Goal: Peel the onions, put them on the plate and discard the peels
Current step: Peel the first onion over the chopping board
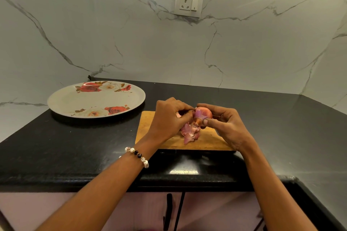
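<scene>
Right now, in the head view, both hands meet just right of the frame's centre, above a wooden cutting board (206,140) that lies on the black counter (75,146). The right hand (227,127) holds the onion (204,113), its fingers curled round the far side and the thumb pressed on the near side. The left hand (169,118) is drawn in against the onion's left end, fingertips pinching at the skin there; exactly what they grip is hidden by the knuckles. A beaded bracelet (138,155) sits on the left wrist. Loose pink peels (189,131) hang and pile just below the onion, touching the board. The flowered plate (62,103) waits at centre left of the frame, well apart from the hands, with no onion on it. A wall socket (188,3) shows at upper centre.

Judging from this, peeling is partly done: purple flesh shows, yet orange skin remains. The smooth bulb could slip from the right hand's grip if the left pulls hard, and papery scraps could scatter off the board onto the counter, leaving more to gather for discarding
</scene>
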